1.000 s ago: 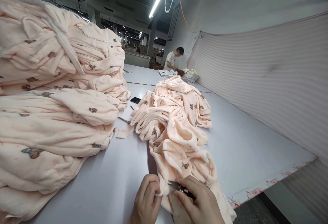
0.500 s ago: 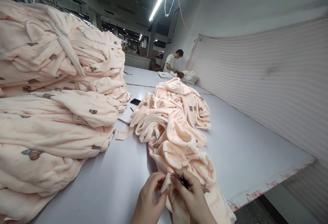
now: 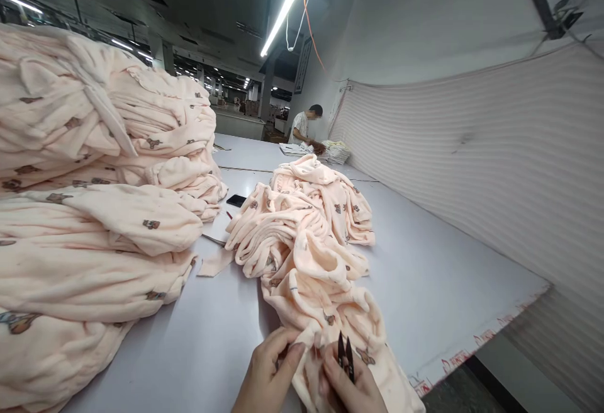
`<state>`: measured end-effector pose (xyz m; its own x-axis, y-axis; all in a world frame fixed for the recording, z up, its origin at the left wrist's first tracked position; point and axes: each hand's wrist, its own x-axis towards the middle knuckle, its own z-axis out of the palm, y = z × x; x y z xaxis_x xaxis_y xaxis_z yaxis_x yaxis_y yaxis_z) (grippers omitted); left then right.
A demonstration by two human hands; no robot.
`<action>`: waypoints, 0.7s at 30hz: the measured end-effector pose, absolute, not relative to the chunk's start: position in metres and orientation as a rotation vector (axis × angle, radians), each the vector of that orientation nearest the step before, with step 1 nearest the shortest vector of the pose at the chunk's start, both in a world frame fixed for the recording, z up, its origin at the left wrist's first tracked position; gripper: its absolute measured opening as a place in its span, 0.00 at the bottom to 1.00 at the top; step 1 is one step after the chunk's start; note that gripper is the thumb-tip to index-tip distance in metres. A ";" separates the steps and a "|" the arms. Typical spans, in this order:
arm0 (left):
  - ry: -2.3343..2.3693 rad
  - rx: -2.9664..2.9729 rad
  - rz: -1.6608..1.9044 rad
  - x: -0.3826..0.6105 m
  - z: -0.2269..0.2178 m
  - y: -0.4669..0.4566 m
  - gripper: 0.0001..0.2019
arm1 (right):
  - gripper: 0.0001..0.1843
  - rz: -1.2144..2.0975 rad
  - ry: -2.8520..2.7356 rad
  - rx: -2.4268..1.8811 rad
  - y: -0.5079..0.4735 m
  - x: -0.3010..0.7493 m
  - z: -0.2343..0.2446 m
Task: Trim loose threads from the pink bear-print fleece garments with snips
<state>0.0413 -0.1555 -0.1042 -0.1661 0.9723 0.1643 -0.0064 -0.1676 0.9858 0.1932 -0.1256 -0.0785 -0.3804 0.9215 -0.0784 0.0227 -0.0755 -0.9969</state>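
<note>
My left hand (image 3: pixel 271 366) pinches an edge of the peach fleece garment (image 3: pixel 325 262), which has small printed bears and lies bunched up the table. Close beside it, my right hand (image 3: pixel 352 378) holds black thread snips (image 3: pixel 346 356), their two pointed blades apart and aimed away from me. The fingertips of that hand also rest at the cloth; whether they grip it I cannot tell. The snips' handle end is hidden in the palm.
A tall heap of the same peach fleece (image 3: pixel 94 211) fills the left side. A phone (image 3: pixel 236 200) lies on the white table (image 3: pixel 425 262). Farther back, a person (image 3: pixel 302 126) stands by stacked cloth (image 3: pixel 335 152). A striped sheet (image 3: pixel 453 142) hangs along the right wall.
The snips have turned upright in my right hand, so both blades now show. My hands have shifted slightly down, and my left hand still pinches the cloth. The view has swung a little right.
</note>
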 end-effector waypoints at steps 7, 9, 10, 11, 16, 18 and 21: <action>0.762 0.384 1.412 0.041 -0.087 -0.154 0.09 | 0.17 1.275 -1.626 -1.028 -0.105 0.185 -0.067; 0.708 0.329 1.430 0.040 -0.081 -0.154 0.08 | 0.14 1.115 -1.829 -1.025 -0.102 0.190 -0.064; 0.690 0.318 1.443 0.039 -0.079 -0.153 0.07 | 0.12 1.017 -1.927 -1.019 -0.101 0.193 -0.062; 0.677 0.313 1.452 0.039 -0.077 -0.153 0.06 | 0.11 0.923 -2.020 -1.008 -0.101 0.197 -0.060; 0.623 0.295 1.436 0.039 -0.077 -0.150 0.09 | 0.14 0.518 -2.298 -0.998 -0.102 0.200 -0.050; 0.614 0.284 1.434 0.039 -0.078 -0.149 0.10 | 0.13 0.414 -2.324 -1.002 -0.101 0.197 -0.047; 0.635 0.285 1.427 0.038 -0.077 -0.147 0.11 | 0.10 0.455 -2.312 -1.029 -0.099 0.193 -0.044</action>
<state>0.0379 -0.1474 -0.0769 0.0154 0.9716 -0.2361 -0.8258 0.1455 0.5449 0.1925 -0.0985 -0.0438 -0.5472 0.7581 0.3548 0.5669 0.6475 -0.5093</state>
